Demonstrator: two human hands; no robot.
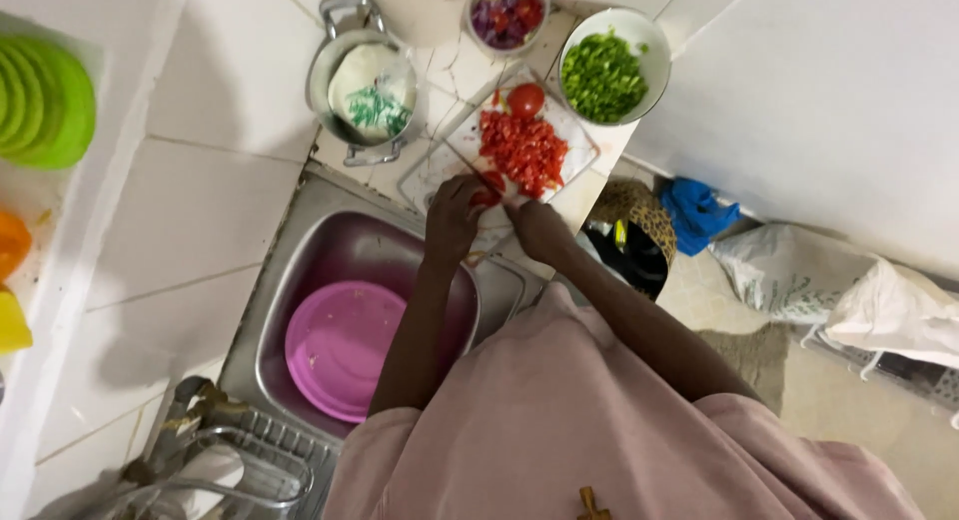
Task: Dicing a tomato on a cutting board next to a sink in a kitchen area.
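**Desk:** What fills the frame, biggest first?

**Photographer:** A steel sink point(300, 270) set into a white tiled counter, with a round pink basin point(335, 345) lying in it at about 7 o'clock from the hands. Over its right rim reach two bare arms of a person in a pink garment.

**Desk:** And on the counter?

**Photographer:** At 12 o'clock from the hands lies a white cutting board point(455, 145) carrying a heap of diced tomato point(526, 152) and one whole tomato point(525, 99) at its far edge. A white bowl of chopped green pepper point(602, 75) stands at 1 o'clock, a small bowl of chopped red onion point(506, 18) at 12, and a steel pot point(362, 88) with a white and green packet inside at 10 o'clock.

**Desk:** The hands?

**Photographer:** The left hand point(453, 216) is curled over a tomato piece point(488, 188) at the board's near edge, fingers clamped on it. The right hand point(537, 227) sits just beside it, closed; a thin dark blade shows near the piece, but I cannot tell whether this hand holds it.
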